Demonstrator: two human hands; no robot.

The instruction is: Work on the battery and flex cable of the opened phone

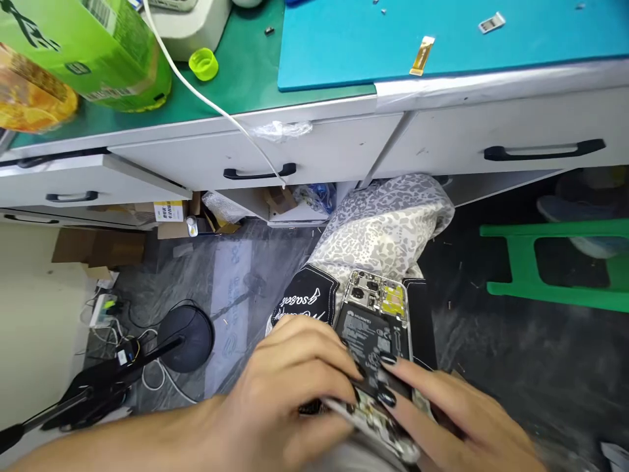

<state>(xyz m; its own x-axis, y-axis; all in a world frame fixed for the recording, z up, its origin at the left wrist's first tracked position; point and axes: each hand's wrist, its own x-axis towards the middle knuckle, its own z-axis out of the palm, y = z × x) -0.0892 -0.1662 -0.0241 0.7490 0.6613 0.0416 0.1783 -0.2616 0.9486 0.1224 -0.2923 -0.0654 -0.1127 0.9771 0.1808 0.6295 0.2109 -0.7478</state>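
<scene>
An opened smartphone [369,328] rests above my lap with its back cover off. Its black battery marked HUAWEI, the camera modules at the far end and some yellow shielding are exposed. My left hand [295,373] grips the phone's lower left side, fingers curled over the edge and thumb underneath. A thin pale edge shows beside those fingers; I cannot tell what it belongs to. From the right, my right hand [447,413] holds the lower part, two dark-nailed fingertips pressing on the battery's lower end. Its thumb is hidden.
Ahead stands a desk with drawers [314,151] and a blue mat [344,46], bearing a gold flex cable [421,56] and small parts. A green bottle [113,52], a yellow-green cap [203,63] and a white cable [206,98] are left. A green stool [525,262] is right.
</scene>
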